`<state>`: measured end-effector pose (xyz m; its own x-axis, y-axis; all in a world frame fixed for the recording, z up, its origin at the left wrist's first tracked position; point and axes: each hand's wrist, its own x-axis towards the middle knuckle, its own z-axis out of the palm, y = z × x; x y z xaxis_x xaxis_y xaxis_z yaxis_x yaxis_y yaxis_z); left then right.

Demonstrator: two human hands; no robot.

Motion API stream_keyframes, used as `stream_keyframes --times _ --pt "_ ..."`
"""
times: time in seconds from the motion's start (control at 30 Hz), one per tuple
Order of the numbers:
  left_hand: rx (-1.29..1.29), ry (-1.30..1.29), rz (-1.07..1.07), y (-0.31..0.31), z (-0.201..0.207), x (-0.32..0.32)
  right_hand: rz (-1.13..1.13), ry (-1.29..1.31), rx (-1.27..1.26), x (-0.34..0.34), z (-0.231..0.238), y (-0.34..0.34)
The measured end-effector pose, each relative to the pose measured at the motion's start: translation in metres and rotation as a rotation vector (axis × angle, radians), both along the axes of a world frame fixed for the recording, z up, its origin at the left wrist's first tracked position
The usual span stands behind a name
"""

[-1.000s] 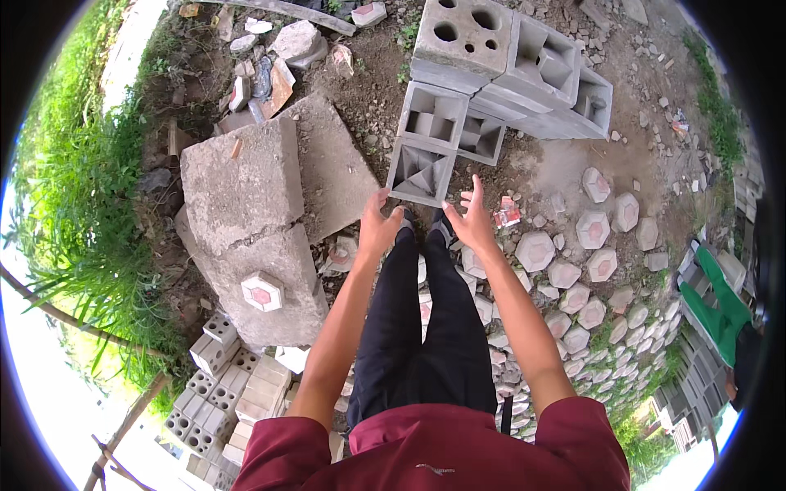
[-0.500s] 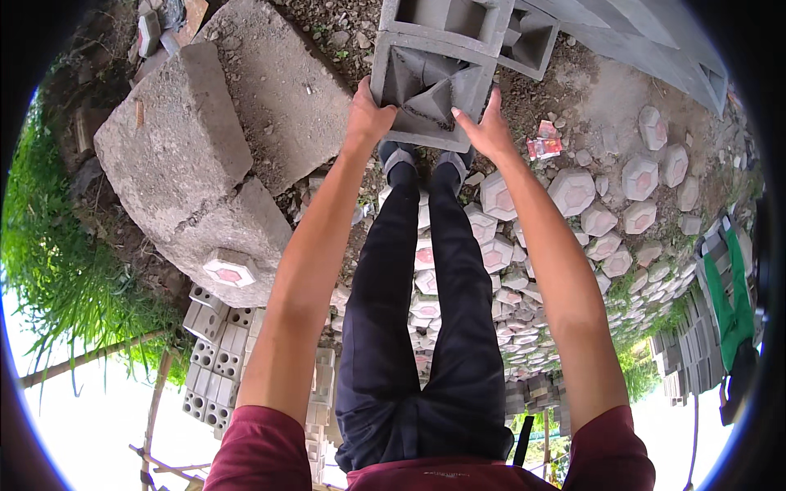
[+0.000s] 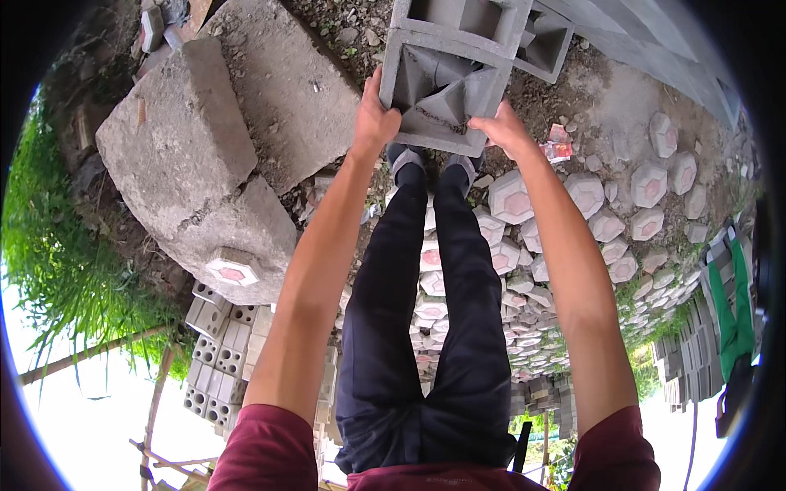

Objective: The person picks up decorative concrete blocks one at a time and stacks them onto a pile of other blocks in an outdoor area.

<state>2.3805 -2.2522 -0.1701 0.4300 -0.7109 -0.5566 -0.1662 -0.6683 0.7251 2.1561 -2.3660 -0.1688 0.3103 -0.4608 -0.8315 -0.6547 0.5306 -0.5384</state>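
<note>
A grey hollow concrete block (image 3: 442, 90) with a patterned opening sits at the front of a stack of similar blocks (image 3: 491, 24), just beyond my feet. My left hand (image 3: 374, 121) grips its left side and my right hand (image 3: 501, 131) grips its lower right corner. Both arms reach straight down in front of me over my dark trousers.
Large broken concrete slabs (image 3: 188, 164) lie to the left, one with a hexagonal paver (image 3: 232, 268) on it. Several hexagonal pavers (image 3: 589, 196) cover the ground to the right and underfoot. Small hollow blocks (image 3: 221, 344) are stacked at lower left beside grass (image 3: 57, 270).
My hands have gone from reaching toward the block to gripping its two sides, and my head has leaned in closer over the stack.
</note>
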Motion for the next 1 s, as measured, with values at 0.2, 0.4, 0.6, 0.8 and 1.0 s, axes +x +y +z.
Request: stream_keyframes --times 0.2,0.4,0.6,0.8,1.0 --pt "-0.129 0.031 0.038 0.02 0.009 0.005 -0.03 0.049 0.042 0.015 0.035 0.006" --pt "-0.099 -0.04 -0.1 0.008 0.142 -0.045 -0.034 0.055 -0.072 -0.051 0.126 0.021" --pt "-0.061 0.027 -0.119 0.023 0.317 -0.054 -0.259 -0.175 -0.1 -0.07 0.299 0.068" --pt "0.035 0.219 -0.114 0.064 0.514 -0.062 -0.171 -0.078 -0.201 -0.084 0.511 0.107" --pt "-0.047 0.206 -0.167 0.09 0.649 -0.08 -0.686 -0.294 -0.229 -0.1 0.606 0.19"
